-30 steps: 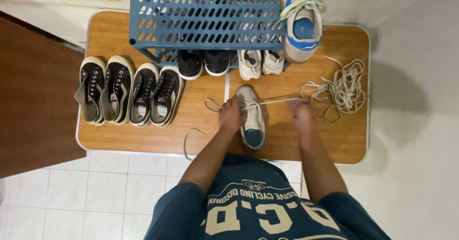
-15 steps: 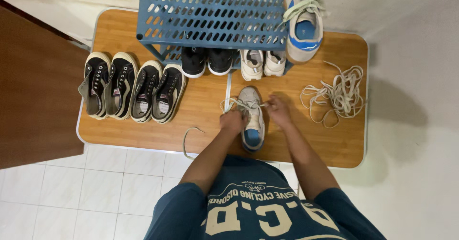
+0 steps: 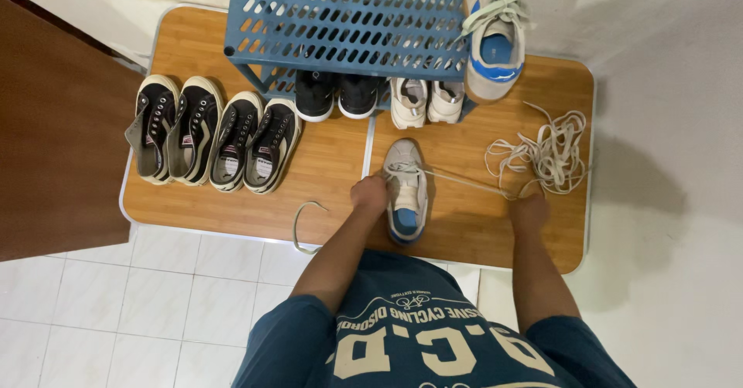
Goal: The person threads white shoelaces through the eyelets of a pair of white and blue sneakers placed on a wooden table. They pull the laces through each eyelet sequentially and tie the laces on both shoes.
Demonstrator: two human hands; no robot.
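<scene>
Head view looks straight down: the left hand presses against the side of a grey-and-blue sneaker lying mid-table, while the right hand, pulled out to the right, is pinched on a taut white lace running from that shoe. Counted: four black canvas shoes at the left, two black shoes and two cream shoes under the blue rack, one matching sneaker on top, one loose lace pile.

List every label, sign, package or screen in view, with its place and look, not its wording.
No packages, signs or screens.
Insole labels: small pale patches with a red band, inside the right two of four black sneakers on the board's left.
Shirt print: large cream lettering on the person's dark blue shirt, bottom centre.
Left hand rests on the grey sneaker; right hand pulls its lace taut.
</scene>
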